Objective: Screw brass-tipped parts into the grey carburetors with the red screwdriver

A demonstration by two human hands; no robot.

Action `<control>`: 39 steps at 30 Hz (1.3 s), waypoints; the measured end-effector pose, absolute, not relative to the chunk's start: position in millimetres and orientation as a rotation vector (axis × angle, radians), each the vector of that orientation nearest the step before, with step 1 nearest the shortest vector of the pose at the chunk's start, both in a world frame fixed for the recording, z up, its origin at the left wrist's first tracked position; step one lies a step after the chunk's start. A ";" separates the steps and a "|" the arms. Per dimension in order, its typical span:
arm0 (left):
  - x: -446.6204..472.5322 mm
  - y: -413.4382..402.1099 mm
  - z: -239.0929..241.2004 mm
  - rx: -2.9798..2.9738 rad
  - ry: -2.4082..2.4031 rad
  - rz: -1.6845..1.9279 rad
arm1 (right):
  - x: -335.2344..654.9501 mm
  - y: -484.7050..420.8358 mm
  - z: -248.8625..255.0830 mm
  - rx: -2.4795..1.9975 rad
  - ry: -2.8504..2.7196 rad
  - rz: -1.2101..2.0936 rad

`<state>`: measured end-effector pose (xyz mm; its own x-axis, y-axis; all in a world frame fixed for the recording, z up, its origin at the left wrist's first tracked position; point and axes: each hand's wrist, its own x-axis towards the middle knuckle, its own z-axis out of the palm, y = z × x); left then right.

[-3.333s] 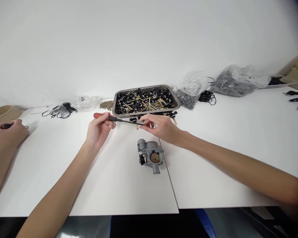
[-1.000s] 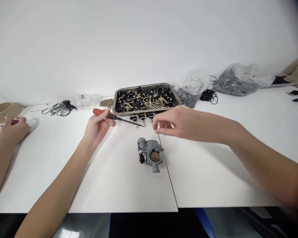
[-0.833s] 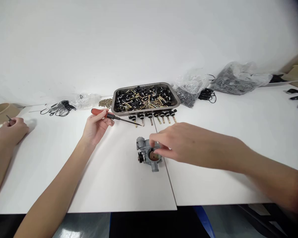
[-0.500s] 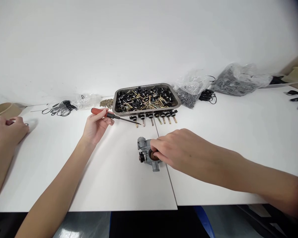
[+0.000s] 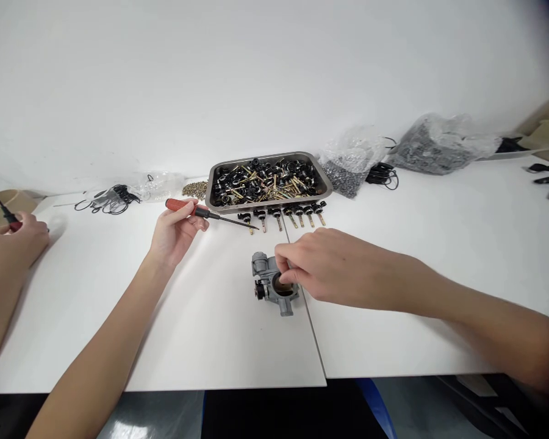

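My left hand (image 5: 176, 228) is closed round the red handle of a screwdriver (image 5: 183, 208); its dark shaft points right and slightly down, above the table. In front of me a grey metal throttle body (image 5: 284, 305) lies on the white table, with a black fitting (image 5: 259, 289) on its left side. My right hand (image 5: 315, 262) reaches over it from the right, finger and thumb bent together at the round bore. A brownish disc (image 5: 283, 285) shows inside the bore beside the thumb. Whether the fingertips grip anything is hidden.
Beyond the throttle body, several black-headed brass parts (image 5: 301, 217) stand in a row before a metal tray (image 5: 269, 206) heaped with similar parts. Small brass pieces (image 5: 194, 189), black rings (image 5: 114, 200) and plastic bags (image 5: 441, 149) line the wall. At left a co-worker's hand (image 5: 21, 241) holds a screwdriver.
The right hand has lifted slightly, and the disc in the bore looks darker along its lower part. The co-worker's screwdriver has swung up into view. My left hand holds nearly still.
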<state>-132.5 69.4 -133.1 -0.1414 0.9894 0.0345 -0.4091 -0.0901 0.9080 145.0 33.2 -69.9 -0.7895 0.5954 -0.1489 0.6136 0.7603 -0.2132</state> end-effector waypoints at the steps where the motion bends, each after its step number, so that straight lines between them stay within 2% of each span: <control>1: -132.5 69.3 -132.8 0.868 0.943 1.522 | 144.8 34.2 -66.0 1.032 2.860 -0.397; 7: -131.9 68.6 -131.2 0.871 0.950 1.520 | 149.2 39.5 -51.4 1.131 2.777 -0.627; 39: -134.6 70.0 -134.0 0.928 0.957 1.515 | 146.9 71.0 -70.9 0.930 2.607 -1.129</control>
